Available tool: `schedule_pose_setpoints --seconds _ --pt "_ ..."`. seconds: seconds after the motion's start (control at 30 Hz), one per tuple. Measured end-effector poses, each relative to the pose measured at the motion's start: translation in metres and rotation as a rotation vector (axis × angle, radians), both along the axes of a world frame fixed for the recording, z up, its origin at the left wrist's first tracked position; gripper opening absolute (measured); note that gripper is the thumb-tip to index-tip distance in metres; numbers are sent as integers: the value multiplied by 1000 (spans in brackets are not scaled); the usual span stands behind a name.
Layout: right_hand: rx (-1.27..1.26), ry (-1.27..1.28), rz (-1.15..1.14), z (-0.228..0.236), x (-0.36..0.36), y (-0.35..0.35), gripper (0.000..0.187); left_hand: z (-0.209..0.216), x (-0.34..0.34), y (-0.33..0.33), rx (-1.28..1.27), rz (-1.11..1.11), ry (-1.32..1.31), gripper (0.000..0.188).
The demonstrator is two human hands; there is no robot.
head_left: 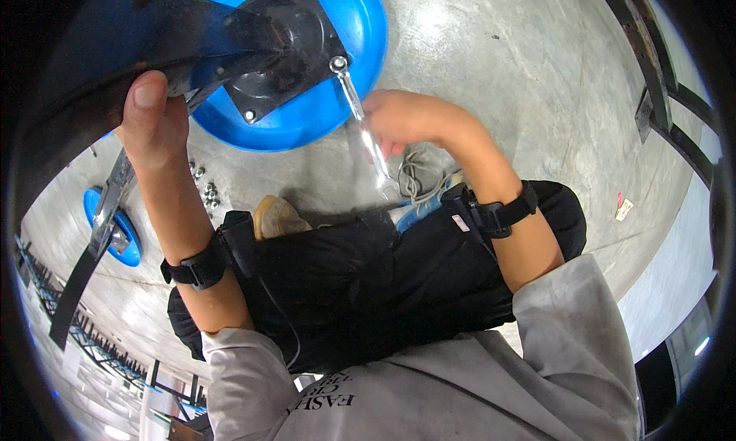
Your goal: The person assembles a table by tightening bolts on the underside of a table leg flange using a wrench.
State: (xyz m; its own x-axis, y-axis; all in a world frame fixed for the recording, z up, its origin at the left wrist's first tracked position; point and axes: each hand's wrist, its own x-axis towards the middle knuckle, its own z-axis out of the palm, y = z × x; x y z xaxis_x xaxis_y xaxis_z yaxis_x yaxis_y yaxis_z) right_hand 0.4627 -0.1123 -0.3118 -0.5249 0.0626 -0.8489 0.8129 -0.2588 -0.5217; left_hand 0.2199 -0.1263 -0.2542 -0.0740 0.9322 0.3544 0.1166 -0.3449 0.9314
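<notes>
My left hand [156, 123] is closed around a black curved metal arm [153, 46], its thumb on the near side. Fingers show beyond the arm's far edge; I cannot tell whose. The arm meets a black square plate [264, 88] lying on a round blue disc [366, 27]. A bolt [250, 116] stands at the plate's near corner. On the right corner, the ring end of a silver combination wrench [351, 96] sits around another bolt. My right hand [395, 120], slightly blurred, has its fingers curled at the wrench's handle; its open end points toward my legs.
Several loose shiny nuts [208, 192] lie on the grey floor [537, 111] left of my shoe [280, 218]. A second blue disc [126, 245] with a black metal leg [96, 245] stands farther left. A black metal frame [652, 80] curves along the right.
</notes>
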Motion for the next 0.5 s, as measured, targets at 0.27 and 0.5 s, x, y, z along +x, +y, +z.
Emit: schedule_pose_setpoints --seconds 0.27,0.5 --pt "-98 -16 -168 9 -1 1 27 1 3 1 28 29 -41 83" --pt "-210 -3 -260 -3 2 -3 31 1 4 2 34 54 -49 85"
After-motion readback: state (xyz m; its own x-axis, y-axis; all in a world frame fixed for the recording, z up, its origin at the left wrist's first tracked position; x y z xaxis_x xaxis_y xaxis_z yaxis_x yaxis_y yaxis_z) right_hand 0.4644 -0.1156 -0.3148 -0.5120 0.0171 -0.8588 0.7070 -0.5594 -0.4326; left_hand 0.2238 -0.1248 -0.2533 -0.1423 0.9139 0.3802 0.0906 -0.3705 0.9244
